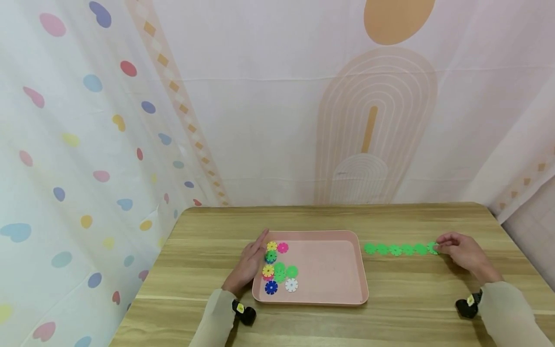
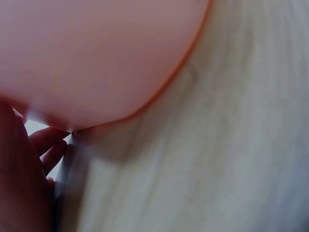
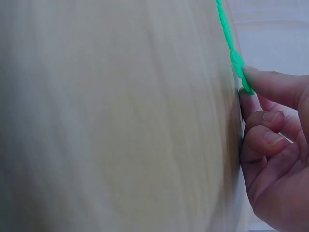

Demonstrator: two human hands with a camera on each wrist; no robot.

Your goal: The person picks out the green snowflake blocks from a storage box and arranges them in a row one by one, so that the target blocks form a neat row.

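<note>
In the head view a row of several green notched plastic discs (image 1: 395, 250) lies on the table, edges meeting or overlapping; I cannot tell whether they interlock. My right hand (image 1: 466, 253) pinches the green disc (image 1: 431, 247) at the right end between thumb and forefinger; in the right wrist view that disc (image 3: 238, 65) is slightly tilted. At the left, my left hand (image 1: 248, 262) rests against the side of a pink tray (image 1: 329, 265), fingers fairly straight along its rim. The left wrist view shows fingers (image 2: 46, 140) touching the tray's outer wall (image 2: 120, 63).
Loose notched discs lie in the tray's left part, among them a yellow disc (image 1: 268, 271), a dark blue disc (image 1: 271, 287), a white disc (image 1: 291, 285) and a pink disc (image 1: 283, 247). Behind the wooden table (image 1: 303, 327) hangs a patterned curtain (image 1: 269, 120).
</note>
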